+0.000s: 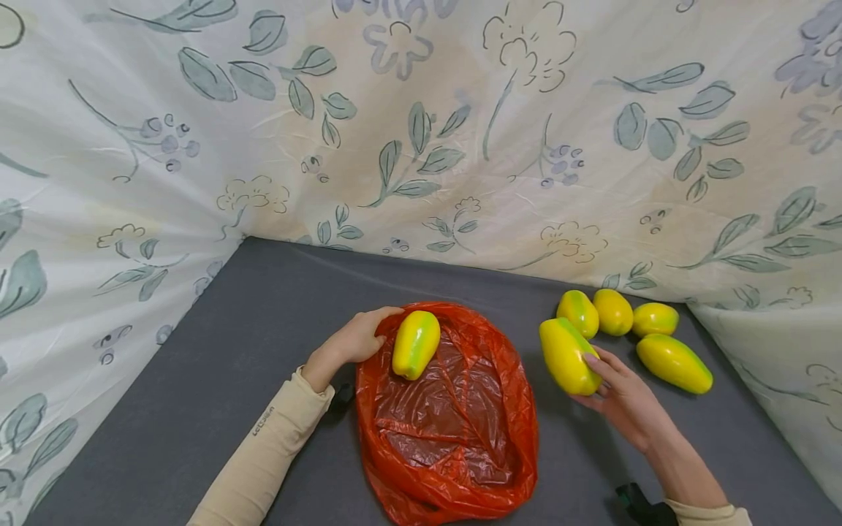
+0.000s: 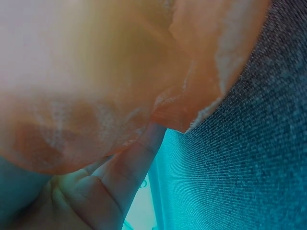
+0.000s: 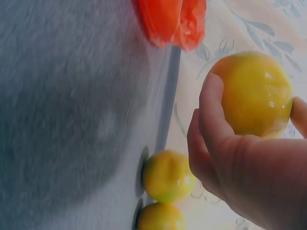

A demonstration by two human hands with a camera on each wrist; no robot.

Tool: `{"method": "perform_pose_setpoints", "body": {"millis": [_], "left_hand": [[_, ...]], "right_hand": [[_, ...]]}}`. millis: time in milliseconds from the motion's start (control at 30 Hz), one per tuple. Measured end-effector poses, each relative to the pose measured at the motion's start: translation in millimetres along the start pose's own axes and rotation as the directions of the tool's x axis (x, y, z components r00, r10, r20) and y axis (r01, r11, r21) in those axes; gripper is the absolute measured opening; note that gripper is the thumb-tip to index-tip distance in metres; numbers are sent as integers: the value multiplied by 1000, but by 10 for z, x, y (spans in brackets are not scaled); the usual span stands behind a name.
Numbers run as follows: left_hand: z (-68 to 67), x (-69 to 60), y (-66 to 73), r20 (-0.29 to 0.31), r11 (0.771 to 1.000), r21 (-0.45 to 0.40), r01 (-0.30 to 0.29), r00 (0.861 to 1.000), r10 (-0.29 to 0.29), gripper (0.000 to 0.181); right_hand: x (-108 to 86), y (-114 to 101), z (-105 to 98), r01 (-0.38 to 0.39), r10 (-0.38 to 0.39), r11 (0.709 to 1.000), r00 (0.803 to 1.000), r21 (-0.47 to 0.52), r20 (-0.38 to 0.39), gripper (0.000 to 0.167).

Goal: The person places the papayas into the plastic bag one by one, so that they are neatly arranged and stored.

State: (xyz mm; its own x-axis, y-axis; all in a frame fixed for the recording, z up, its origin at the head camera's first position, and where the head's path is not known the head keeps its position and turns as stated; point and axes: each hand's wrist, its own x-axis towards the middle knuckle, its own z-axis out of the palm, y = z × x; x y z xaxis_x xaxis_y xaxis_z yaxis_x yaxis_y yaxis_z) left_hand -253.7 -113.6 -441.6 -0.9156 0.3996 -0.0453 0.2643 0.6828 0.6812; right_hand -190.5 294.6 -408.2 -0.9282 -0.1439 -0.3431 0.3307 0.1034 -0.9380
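Note:
A red plastic bag [image 1: 454, 409] lies open-mouthed on the dark grey surface, with one yellow-green papaya [image 1: 416, 345] inside near its far left rim. My left hand [image 1: 353, 337] holds the bag's upper left edge; close up in the left wrist view, the thin film [image 2: 110, 110] covers part of the fingers. To the right of the bag, my right hand [image 1: 621, 398] grips another papaya [image 1: 567, 356] between thumb and fingers, raised above the surface. In the right wrist view this held papaya [image 3: 254, 93] appears round, seen end-on.
Several more papayas [image 1: 614, 312] sit grouped at the back right, beyond the right hand; the nearest of them [image 1: 674, 363] lies on its side. A floral-print cloth [image 1: 421, 146] hangs behind and along both sides of the grey surface [image 1: 217, 351].

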Motion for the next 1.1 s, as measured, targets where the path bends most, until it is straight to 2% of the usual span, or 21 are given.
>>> {"method": "perform_pose_setpoints", "body": {"millis": [333, 700, 1100], "left_hand": [[11, 8, -12, 2, 1000, 3, 20, 1000, -20, 55], [15, 0, 15, 5, 1000, -9, 23, 1000, -23, 55], [16, -3, 34, 0, 999, -25, 37, 999, -37, 55]], "right_hand": [[3, -28, 333, -12, 14, 999, 997, -32, 79, 70], [68, 10, 698, -79, 80, 997, 989, -6, 128, 67], [114, 32, 963, -75, 69, 997, 978, 21, 194, 65]]}}
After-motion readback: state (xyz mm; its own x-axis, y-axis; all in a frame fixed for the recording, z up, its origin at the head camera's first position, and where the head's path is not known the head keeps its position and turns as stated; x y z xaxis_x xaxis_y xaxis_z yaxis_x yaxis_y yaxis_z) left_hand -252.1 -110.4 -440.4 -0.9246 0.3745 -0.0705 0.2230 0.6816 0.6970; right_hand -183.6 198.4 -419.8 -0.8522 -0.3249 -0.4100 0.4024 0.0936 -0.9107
